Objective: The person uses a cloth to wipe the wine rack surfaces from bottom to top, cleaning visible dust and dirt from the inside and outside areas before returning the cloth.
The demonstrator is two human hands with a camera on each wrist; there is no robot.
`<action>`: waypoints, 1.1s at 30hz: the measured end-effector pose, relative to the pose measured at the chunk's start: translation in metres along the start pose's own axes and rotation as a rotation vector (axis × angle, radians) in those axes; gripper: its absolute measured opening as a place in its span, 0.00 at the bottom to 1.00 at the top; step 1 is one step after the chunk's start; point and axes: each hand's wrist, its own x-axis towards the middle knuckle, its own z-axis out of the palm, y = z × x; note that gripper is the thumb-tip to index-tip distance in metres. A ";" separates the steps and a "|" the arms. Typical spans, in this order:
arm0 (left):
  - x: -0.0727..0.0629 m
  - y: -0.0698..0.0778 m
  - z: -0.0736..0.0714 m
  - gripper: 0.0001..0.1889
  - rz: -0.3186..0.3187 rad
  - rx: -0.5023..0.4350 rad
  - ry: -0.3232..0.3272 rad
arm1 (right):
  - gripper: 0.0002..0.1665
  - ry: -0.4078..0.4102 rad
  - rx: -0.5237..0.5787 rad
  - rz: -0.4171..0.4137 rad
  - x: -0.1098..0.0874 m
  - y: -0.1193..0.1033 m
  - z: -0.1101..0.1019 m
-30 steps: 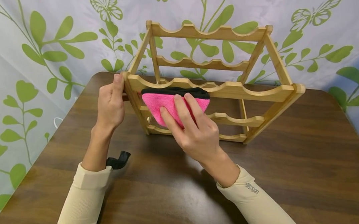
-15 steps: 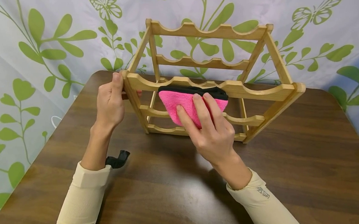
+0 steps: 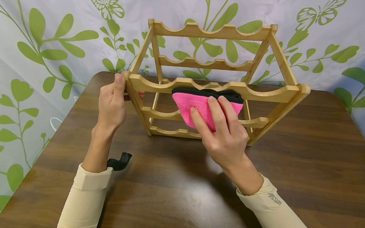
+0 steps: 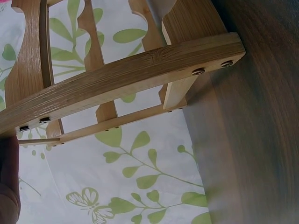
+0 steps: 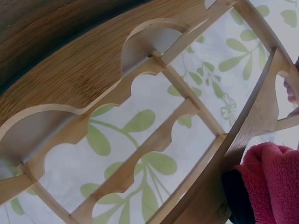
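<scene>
A wooden wine rack (image 3: 270, 93) with scalloped rails stands on the brown table. My left hand (image 3: 111, 103) grips its front left post near the top, thumb in front and fingertips showing behind. In my right hand (image 3: 224, 139) is a folded pink cloth (image 3: 197, 108) with a black edge, held against the top front rail around its middle. The right wrist view shows the cloth (image 5: 271, 182) by a rail, its pile fluffy. From the left wrist view, the rack's side post (image 4: 154, 60) with screws is seen close up, and part of my left hand (image 4: 8, 182) is at the edge.
The brown table (image 3: 161, 193) extends around the rack. A black strap-like piece (image 3: 120, 161) sticks out at the left wrist. Behind the table hangs a white curtain (image 3: 76, 64) printed with green leaves and butterflies. A thin white cord (image 3: 55, 123) shows at the table's left edge.
My right hand has slid the pink cloth to the right along the top front rail, from near its left end to around the middle. The left hand and rack stay in place.
</scene>
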 end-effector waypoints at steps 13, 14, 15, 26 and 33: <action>0.000 -0.001 0.000 0.29 -0.028 -0.024 0.005 | 0.15 0.033 -0.028 0.062 -0.006 0.007 -0.003; 0.000 -0.001 0.000 0.29 -0.023 -0.026 0.003 | 0.15 0.038 -0.030 0.068 -0.006 0.008 -0.003; 0.000 -0.001 0.000 0.29 -0.019 -0.026 0.001 | 0.15 0.041 -0.033 0.072 -0.006 0.008 -0.004; 0.000 -0.001 -0.001 0.29 -0.037 -0.014 -0.006 | 0.17 0.044 -0.045 0.154 -0.006 0.017 -0.012; 0.000 0.000 -0.001 0.29 -0.036 -0.012 -0.004 | 0.19 0.014 -0.045 0.219 -0.007 0.023 -0.019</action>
